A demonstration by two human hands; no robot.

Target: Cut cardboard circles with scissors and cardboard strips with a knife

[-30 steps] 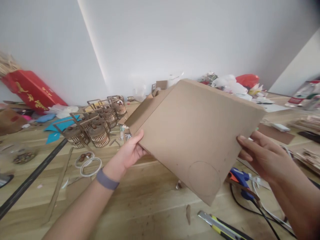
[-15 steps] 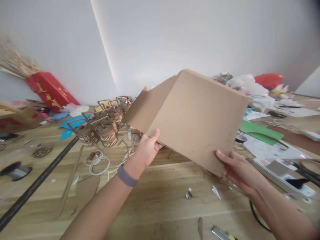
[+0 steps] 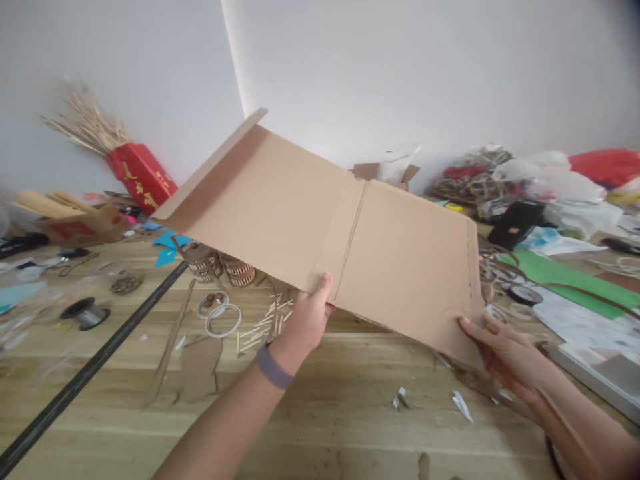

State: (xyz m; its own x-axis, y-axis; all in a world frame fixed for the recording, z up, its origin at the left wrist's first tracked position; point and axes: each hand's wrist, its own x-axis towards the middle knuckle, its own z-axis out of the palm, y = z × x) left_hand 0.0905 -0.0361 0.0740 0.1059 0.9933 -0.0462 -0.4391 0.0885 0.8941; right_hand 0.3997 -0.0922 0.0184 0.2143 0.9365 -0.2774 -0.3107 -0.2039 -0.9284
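Cardboard (image 3: 407, 257): L hand (image 3: 309, 315) grips lower edge nr crease (image 3: 351, 243), R hand (image 3: 503, 350) grips corner; best support evenly, w/o buckling.

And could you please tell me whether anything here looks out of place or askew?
Slightly: thin sticks lie scattered at different angles beside the white rings, and paper scraps lie loose on the table, nearer than the held cardboard. Both look untidy, like stray pieces.
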